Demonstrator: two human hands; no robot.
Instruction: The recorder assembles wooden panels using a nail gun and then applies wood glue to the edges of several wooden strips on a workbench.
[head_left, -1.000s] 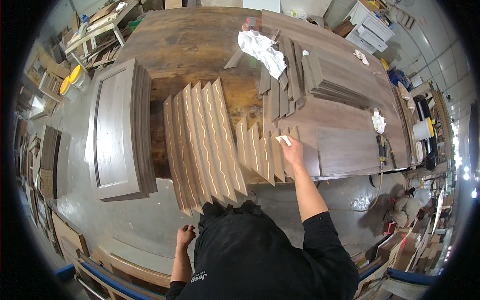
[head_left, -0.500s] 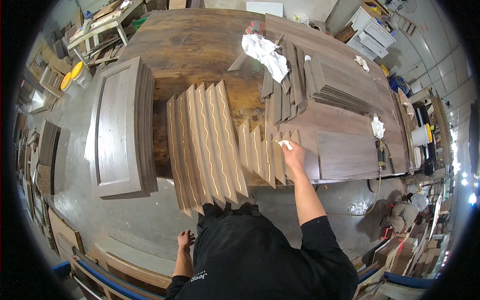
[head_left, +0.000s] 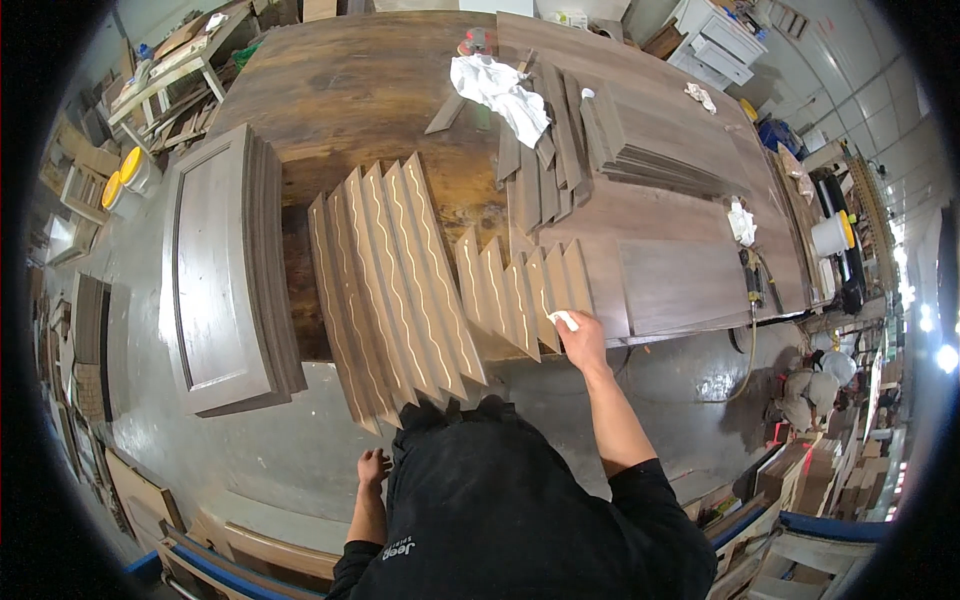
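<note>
My right hand [head_left: 584, 343] is closed around a small white glue bottle [head_left: 562, 319], mostly hidden by the fingers. Its tip is at the lower part of a short brown wooden strip [head_left: 552, 275], among several overlapping short strips with pointed ends; cream-coloured glue lines run along those to the left. Next to them lie longer overlapping wooden strips [head_left: 388, 270], each with a wavy glue line, their near ends jutting past the table edge. My left hand [head_left: 374, 466] hangs low beside my body, holding nothing, its fingers loosely apart.
Framed grey-brown panels [head_left: 212, 270] are stacked on the left. On the wooden table [head_left: 350, 70] lie a white cloth [head_left: 500, 95], more loose strips [head_left: 545, 170], a board stack [head_left: 670, 140] and an air tool [head_left: 752, 275] with a hose. At far right, a person [head_left: 808, 395] crouches.
My right hand with the glue bottle has moved toward me down the short strip, where a glue line now shows. The view has shifted slightly; my left hand still hangs low.
</note>
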